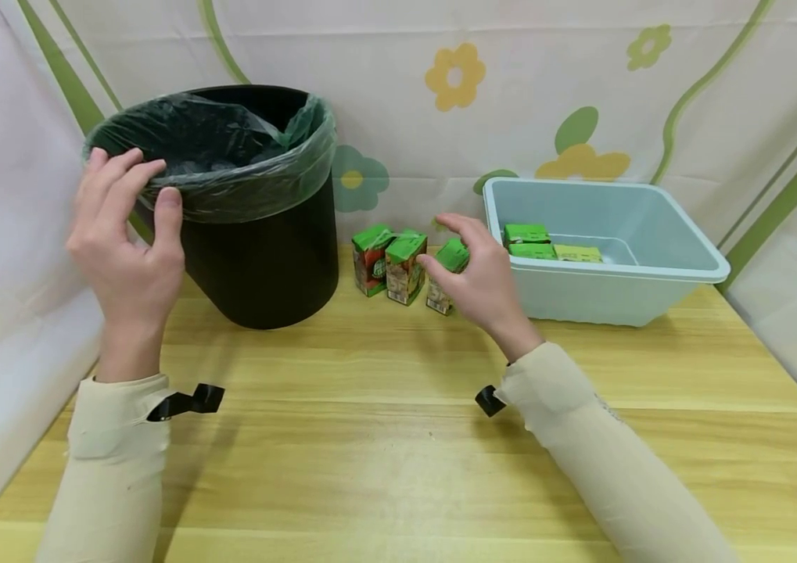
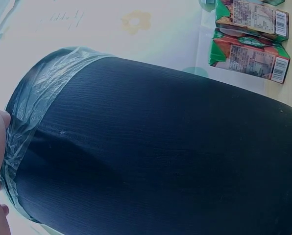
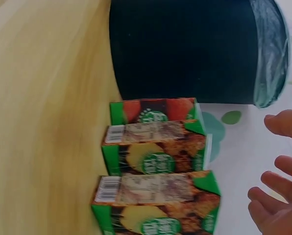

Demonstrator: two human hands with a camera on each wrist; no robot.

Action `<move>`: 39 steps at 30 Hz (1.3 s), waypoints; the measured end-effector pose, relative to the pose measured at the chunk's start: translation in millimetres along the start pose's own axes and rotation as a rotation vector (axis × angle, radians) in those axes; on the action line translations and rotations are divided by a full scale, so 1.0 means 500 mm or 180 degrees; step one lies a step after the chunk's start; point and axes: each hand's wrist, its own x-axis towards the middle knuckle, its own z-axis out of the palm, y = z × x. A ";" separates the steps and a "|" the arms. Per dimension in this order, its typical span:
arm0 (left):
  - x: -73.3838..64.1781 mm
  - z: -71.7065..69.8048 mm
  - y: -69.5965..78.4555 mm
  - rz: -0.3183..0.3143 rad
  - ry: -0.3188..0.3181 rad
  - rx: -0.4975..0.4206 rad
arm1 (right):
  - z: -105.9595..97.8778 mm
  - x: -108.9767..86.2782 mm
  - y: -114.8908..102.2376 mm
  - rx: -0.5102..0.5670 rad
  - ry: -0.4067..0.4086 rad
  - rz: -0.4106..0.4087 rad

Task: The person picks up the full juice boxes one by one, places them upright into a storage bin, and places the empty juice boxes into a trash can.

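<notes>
Holds the left hand (image 1: 123, 238) with loosely spread fingers at the rim of a round black bin (image 1: 264, 274) lined with translucent green plastic film (image 1: 250, 195). Poises the right hand (image 1: 479, 277) with thumb and fingers apart near three green-topped printed cartons (image 1: 405, 270) standing between bin and rectangular pale blue tub (image 1: 581, 297) on the wood-grain table (image 1: 356, 477).

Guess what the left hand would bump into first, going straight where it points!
Probably the bag over the bin. The left hand overlaps the bag in the head view and may already touch it; depth is unclear.
</notes>
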 end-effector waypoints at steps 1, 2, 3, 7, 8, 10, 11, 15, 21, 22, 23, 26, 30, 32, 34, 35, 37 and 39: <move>0.000 0.000 -0.001 -0.0001 0.0005 0.0000 | 0.006 0.001 0.002 -0.0031 -0.0024 0.0041; 0.000 0.000 -0.002 0.0001 0.0006 -0.0005 | 0.011 0.002 0.004 -0.0044 -0.0043 0.0078; 0.000 0.001 -0.002 0.0001 0.0008 -0.0006 | 0.016 0.003 0.007 -0.0046 -0.0055 0.0103; 0.000 0.001 0.006 -0.0005 0.0023 -0.0027 | 0.034 0.002 0.018 -0.0088 -0.0023 0.0189; -0.001 0.001 0.014 -0.0016 0.0020 -0.0033 | 0.038 0.002 0.022 -0.0093 0.0007 0.0188; -0.001 0.000 0.021 -0.0024 0.0018 -0.0029 | 0.045 0.000 0.029 -0.0108 0.0051 0.0199; -0.001 0.000 0.025 -0.0027 0.0022 -0.0030 | 0.047 -0.001 0.033 -0.0107 0.0073 0.0198; -0.001 0.000 0.035 -0.0042 0.0034 -0.0040 | 0.052 -0.003 0.042 -0.0071 0.0091 0.0242; -0.002 0.000 0.033 -0.0081 0.0028 -0.0039 | 0.054 -0.002 0.049 -0.0167 -0.0049 0.0340; -0.002 0.000 0.030 -0.0074 0.0031 -0.0032 | 0.055 -0.002 0.050 -0.0194 -0.0073 0.0342; -0.002 0.001 0.027 -0.0066 0.0039 -0.0033 | 0.055 -0.003 0.050 -0.0208 -0.0090 0.0340; -0.001 0.003 0.018 -0.0026 0.0052 -0.0023 | 0.054 -0.003 0.051 -0.0259 -0.0122 0.0363; -0.002 0.003 0.019 -0.0038 0.0047 -0.0032 | 0.054 -0.004 0.051 -0.0315 -0.0148 0.0403; -0.002 0.003 0.024 -0.0049 0.0040 -0.0032 | 0.054 -0.005 0.052 -0.0363 -0.0150 0.0399; -0.003 0.001 0.031 -0.0070 0.0038 -0.0036 | 0.055 -0.005 0.054 -0.0403 -0.0149 0.0395; -0.003 0.001 0.034 -0.0073 0.0039 -0.0038 | 0.056 -0.005 0.054 -0.0418 -0.0139 0.0394; -0.003 0.000 0.038 -0.0077 0.0037 -0.0042 | 0.058 -0.006 0.055 -0.0434 -0.0135 0.0426; -0.003 0.000 0.041 -0.0071 0.0034 -0.0049 | 0.061 -0.006 0.055 -0.0428 -0.0138 0.0484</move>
